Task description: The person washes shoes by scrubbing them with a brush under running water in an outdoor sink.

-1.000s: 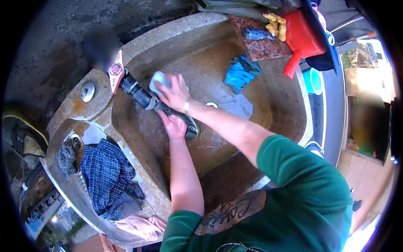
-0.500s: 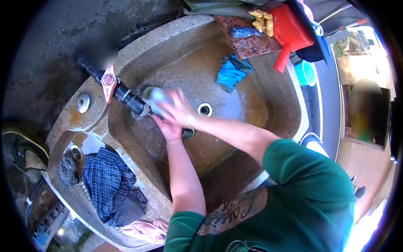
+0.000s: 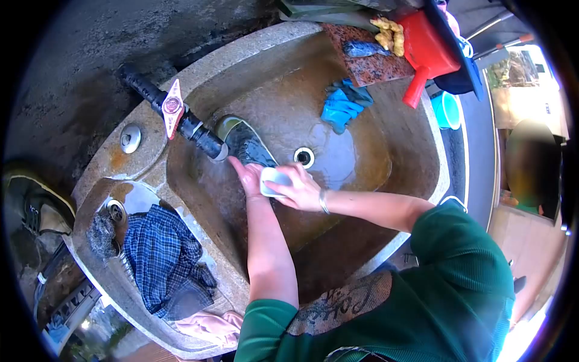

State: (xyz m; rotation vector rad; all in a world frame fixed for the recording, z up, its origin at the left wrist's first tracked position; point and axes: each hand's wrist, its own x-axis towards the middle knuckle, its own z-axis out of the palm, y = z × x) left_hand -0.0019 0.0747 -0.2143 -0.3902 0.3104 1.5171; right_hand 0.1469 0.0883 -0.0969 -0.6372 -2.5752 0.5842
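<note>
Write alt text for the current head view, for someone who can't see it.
A person's left hand touches a wet, dark shoe in a stone sink, beside a black tap, while the right hand grips a pale object. Blue gloves lie nearby; plaid cloth is in a smaller basin.

A two-basin stone sink (image 3: 241,47) holds a dark, wet shoe (image 3: 247,143) and crumpled blue gloves (image 3: 344,108) in its larger basin, with a speckled reddish slab (image 3: 374,70) laid across one corner. A round metal stopper (image 3: 130,139) sits on the ledge, while a blue checked cloth (image 3: 160,247) and a gray scouring pad (image 3: 101,234) lie in the smaller basin, a pink cloth (image 3: 208,327) near its rim.
</note>
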